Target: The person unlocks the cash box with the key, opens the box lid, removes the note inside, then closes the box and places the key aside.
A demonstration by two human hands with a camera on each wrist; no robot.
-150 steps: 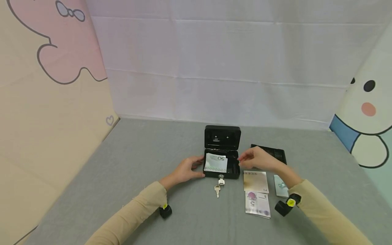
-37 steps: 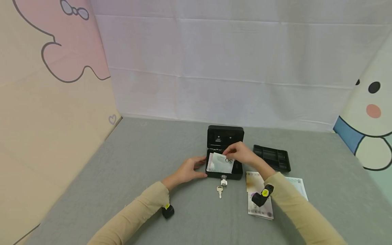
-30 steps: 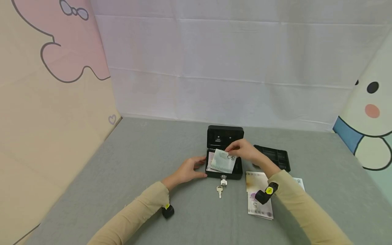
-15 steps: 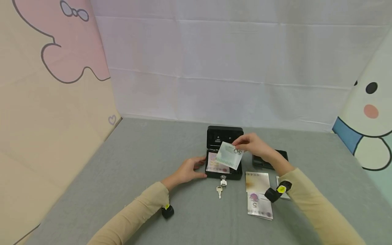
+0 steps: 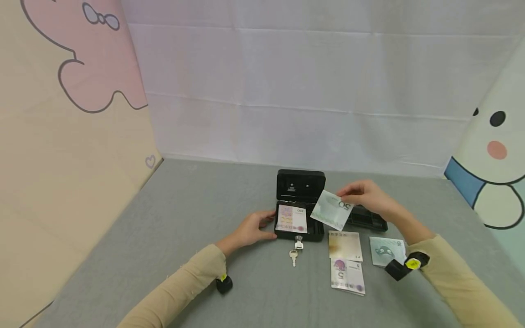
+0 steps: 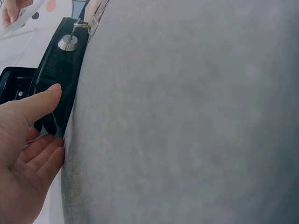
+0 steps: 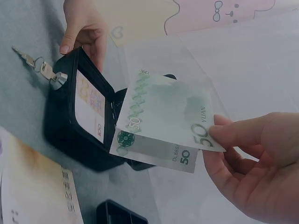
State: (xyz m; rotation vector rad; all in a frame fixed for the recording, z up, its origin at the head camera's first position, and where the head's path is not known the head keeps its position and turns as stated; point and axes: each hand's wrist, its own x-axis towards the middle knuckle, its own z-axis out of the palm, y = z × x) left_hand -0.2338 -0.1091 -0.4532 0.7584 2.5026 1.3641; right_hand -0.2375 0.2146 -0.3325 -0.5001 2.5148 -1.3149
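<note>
My right hand (image 5: 366, 196) pinches green 50-yuan banknotes (image 5: 331, 211) between thumb and fingers, above the gap between the cash box and the black tray. In the right wrist view, two overlapping layers of the green banknotes (image 7: 161, 112) show. The black cash box (image 5: 318, 233) stands with its lid up, and a 100 banknote (image 5: 292, 219) lies inside on the left. At the box's left side rests my left hand (image 5: 248, 231), its thumb touching the front and its fairly straight fingers along the side. A key sits in the lock (image 6: 68, 43) at the front.
A second key (image 5: 293, 257) hangs from the lock onto the grey table. Right of the box lie a yellowish banknote (image 5: 345, 246) and purple 5 banknotes (image 5: 347, 276), with a bluish-green banknote (image 5: 386, 250) farther right. The compartmented black tray (image 5: 369, 220) is partly behind the held banknotes.
My right hand has lifted the green 50 banknotes from the box and carried them to the right, uncovering the 100 banknote. My left hand has stayed at the box.
</note>
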